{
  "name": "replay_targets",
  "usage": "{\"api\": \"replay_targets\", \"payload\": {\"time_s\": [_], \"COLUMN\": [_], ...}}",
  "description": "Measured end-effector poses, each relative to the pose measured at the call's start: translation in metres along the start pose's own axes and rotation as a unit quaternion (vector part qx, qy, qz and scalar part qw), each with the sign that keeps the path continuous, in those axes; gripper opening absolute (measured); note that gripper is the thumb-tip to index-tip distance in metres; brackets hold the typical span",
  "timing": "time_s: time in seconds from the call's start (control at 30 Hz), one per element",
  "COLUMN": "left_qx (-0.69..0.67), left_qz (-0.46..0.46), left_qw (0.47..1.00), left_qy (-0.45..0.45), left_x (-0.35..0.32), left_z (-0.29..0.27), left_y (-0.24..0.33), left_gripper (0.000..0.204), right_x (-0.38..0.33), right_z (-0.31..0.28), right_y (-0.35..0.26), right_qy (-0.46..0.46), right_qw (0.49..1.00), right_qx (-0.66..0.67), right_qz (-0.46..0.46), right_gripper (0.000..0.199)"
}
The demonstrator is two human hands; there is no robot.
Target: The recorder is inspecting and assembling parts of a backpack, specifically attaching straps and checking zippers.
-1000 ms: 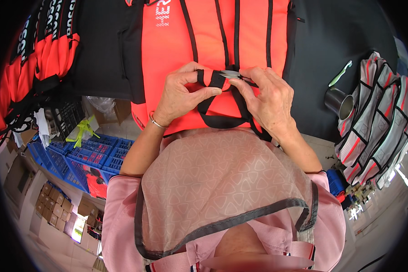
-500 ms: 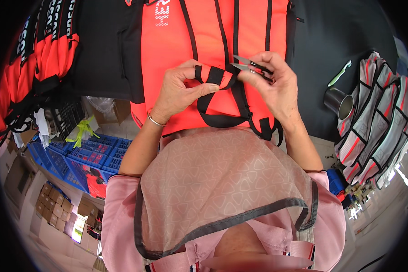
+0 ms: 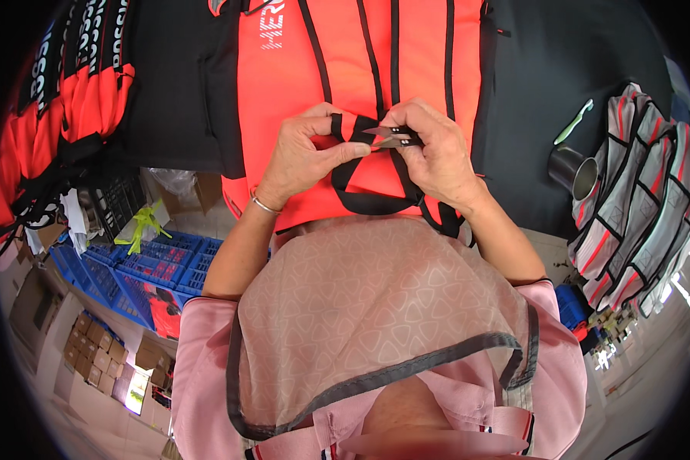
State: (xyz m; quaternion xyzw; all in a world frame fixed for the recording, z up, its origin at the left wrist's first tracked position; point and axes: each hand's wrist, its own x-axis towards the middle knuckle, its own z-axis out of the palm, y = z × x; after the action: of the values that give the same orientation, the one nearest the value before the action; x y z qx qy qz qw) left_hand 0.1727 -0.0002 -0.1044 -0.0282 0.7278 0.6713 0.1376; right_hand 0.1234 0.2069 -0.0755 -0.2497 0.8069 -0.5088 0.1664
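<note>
An orange-red backpack (image 3: 280, 84) with black trim lies in front of me, its straps toward me. My left hand (image 3: 297, 157) is closed, pinching a short orange strap end with black webbing (image 3: 347, 125) between thumb and fingers. My right hand (image 3: 442, 161) grips a pair of thread snips (image 3: 403, 138) with dark handles. Their blades point left and reach across the strap end, close to my left thumb. Whether they touch the fabric or a thread, I cannot tell. A black webbing loop (image 3: 376, 203) hangs below my hands over the bag's near edge.
Orange-and-black bag pieces (image 3: 92, 92) are piled at the far left, above blue plastic crates (image 3: 157, 257). On the black table (image 3: 525, 92) at the right lie a metal cup (image 3: 573, 173), a green-and-white toothbrush-like tool (image 3: 574, 123) and grey straps with red stripes (image 3: 636, 199).
My right hand has moved left with the snips, bringing the blades over the strap end. The left hand keeps its pinch in nearly the same place.
</note>
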Motion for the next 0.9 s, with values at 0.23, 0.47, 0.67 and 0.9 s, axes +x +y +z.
{"api": "replay_targets", "payload": {"time_s": [0.23, 0.47, 0.67, 0.9], "left_qx": [-0.002, -0.008, 0.102, 0.052], "left_qz": [-0.012, 0.008, 0.129, 0.071], "left_qw": [1.0, 1.0, 0.984, 0.992], "left_qy": [-0.003, -0.016, -0.075, -0.095], "left_x": [0.009, 0.018, 0.036, 0.034], "left_z": [0.001, 0.003, 0.029, 0.018], "left_y": [-0.001, -0.001, 0.014, 0.014], "left_gripper": [0.024, 0.022, 0.02, 0.017], "right_x": [0.004, -0.056, -0.022, 0.007], "right_z": [-0.02, -0.086, -0.043, -0.036], "right_y": [-0.008, -0.005, -0.035, 0.003], "right_qy": [0.051, -0.202, 0.186, 0.124], "right_qw": [0.97, 0.945, 0.977, 0.966], "right_qx": [0.217, 0.206, 0.017, -0.052], "right_qz": [0.1, 0.157, 0.107, 0.222], "right_gripper": [0.014, 0.031, 0.043, 0.033]}}
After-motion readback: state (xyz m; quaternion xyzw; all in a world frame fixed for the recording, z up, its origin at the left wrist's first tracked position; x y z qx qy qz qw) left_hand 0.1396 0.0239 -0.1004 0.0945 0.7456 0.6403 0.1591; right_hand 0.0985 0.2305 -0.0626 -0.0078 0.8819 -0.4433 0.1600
